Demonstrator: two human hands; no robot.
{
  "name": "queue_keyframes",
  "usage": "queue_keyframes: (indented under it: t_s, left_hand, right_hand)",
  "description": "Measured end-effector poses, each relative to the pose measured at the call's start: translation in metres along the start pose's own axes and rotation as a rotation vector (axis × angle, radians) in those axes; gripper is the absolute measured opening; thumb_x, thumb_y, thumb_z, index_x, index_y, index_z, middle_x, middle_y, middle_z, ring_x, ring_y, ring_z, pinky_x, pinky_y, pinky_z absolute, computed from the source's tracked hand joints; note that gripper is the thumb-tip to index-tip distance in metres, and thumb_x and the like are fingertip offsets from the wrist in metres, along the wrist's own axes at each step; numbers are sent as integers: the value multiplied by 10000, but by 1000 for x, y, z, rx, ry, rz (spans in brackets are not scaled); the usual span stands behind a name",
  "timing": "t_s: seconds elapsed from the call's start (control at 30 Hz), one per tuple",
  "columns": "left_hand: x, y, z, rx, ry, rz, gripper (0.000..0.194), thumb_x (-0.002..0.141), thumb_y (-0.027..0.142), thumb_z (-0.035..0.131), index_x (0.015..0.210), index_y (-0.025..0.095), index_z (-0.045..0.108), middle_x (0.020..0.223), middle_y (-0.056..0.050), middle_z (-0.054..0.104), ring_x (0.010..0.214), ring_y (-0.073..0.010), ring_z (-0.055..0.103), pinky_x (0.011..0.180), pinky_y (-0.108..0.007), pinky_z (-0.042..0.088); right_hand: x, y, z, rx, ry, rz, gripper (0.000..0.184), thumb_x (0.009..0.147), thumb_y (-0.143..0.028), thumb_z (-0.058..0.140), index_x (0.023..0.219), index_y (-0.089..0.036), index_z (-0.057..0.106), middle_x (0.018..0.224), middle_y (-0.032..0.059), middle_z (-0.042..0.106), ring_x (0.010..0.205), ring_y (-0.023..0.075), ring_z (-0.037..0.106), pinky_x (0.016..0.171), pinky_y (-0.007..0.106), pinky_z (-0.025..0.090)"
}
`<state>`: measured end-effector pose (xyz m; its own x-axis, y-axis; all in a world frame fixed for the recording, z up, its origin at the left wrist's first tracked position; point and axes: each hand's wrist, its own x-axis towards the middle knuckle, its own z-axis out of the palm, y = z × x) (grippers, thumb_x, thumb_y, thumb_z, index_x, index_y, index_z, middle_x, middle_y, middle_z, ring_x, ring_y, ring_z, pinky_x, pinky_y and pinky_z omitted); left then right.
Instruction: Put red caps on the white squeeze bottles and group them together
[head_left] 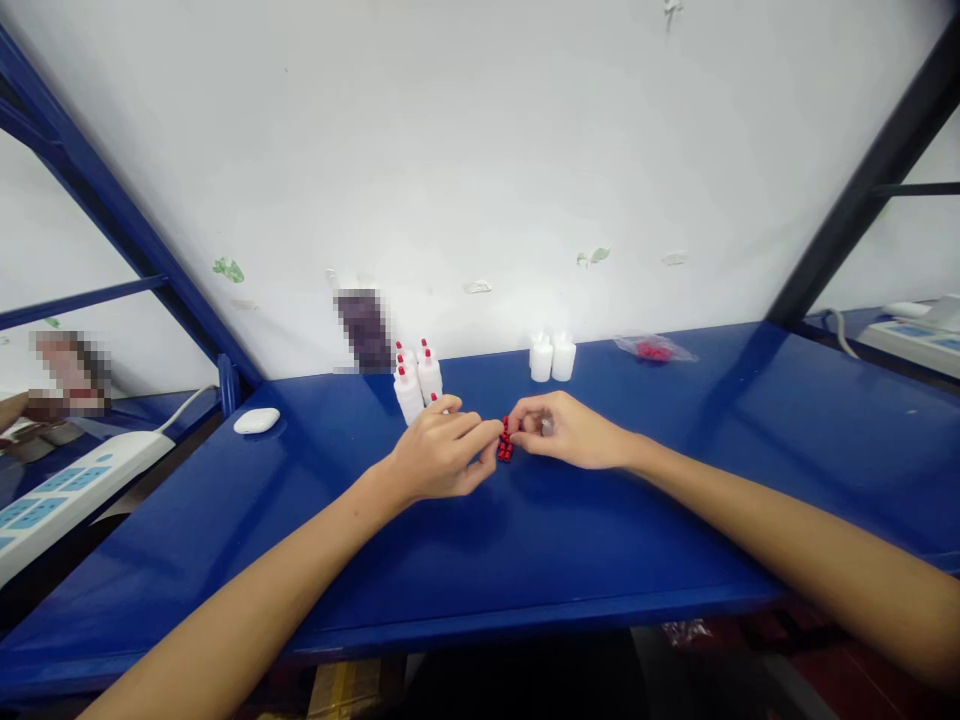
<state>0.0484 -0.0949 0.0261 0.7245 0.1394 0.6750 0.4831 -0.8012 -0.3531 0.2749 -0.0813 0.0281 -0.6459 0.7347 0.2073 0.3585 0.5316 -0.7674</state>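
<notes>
Small red caps [506, 452] stand close together on the blue table, between my two hands. My left hand [450, 448] is closed, its thumb and index finger bent toward the left side of the caps. From the other side, the pinched fingertips of my right hand [570, 430] reach the upper caps. The fingers partly hide the caps they touch. Behind my left hand are several white bottles [409, 393] with red tips, the nearest partly covered by that hand. A few white bottles [562, 358] without red tips stand beyond my right hand.
A clear bag [654, 349] with red pieces lies at the back right. A white oval object [256, 421] lies at the left. A blurred dark object [364, 330] is against the wall. Power strips [67, 490] lie beyond the blue frame [142, 230]. Another person's hand shows far left.
</notes>
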Motion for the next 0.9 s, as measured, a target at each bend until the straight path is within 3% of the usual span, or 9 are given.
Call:
queue_keyframes:
  t_s: [0.2,0.43,0.53,0.63,0.73,0.9]
  left_hand:
    - [4,12,4,39,36,-36,189,944,306,557,1070,167,575,705,6,623,561,-110,563,541,-239,420]
    - [2,11,6,-80,171,-95,156,906,194,620,1057,166,592,871,-39,712,740,-129,653,672,-252,498]
    - [3,13,7,-137,190,-157,136,912,203,620,1045,177,618,875,-33,716,748,-121,650,681,-253,498]
    - [3,18,10,-183,117,-175,123,939,228,582,1034,181,645,900,-46,712,783,-129,647,686,-262,498]
    - [3,22,12,-219,98,-151,126,948,242,567,1006,183,663,914,-51,699,796,-132,635,677,-266,494]
    - [4,26,13,-236,199,-124,132,926,233,600,1032,185,662,890,-42,666,738,-118,594,645,-258,483]
  right_hand:
    - [3,-4,9,553,-67,45,294,850,-442,637,891,-153,600,479,-67,544,397,72,435,457,219,369]
    - [3,0,11,715,-65,12,214,832,-357,657,886,-168,573,461,-111,422,393,69,402,452,227,366]
    - [-1,-2,11,585,-5,-47,176,829,-265,567,975,-194,501,543,-89,484,456,84,425,488,232,357]
    - [-7,-8,11,250,44,-165,342,758,-182,512,1085,-214,417,690,-57,544,559,103,445,548,242,348]
    - [-11,-13,14,-74,65,-251,454,721,-177,483,1155,-223,357,706,-63,513,544,111,402,553,255,324]
    - [-14,-16,21,-192,113,-378,496,731,-220,438,1205,-223,293,757,-45,552,535,133,431,564,285,344]
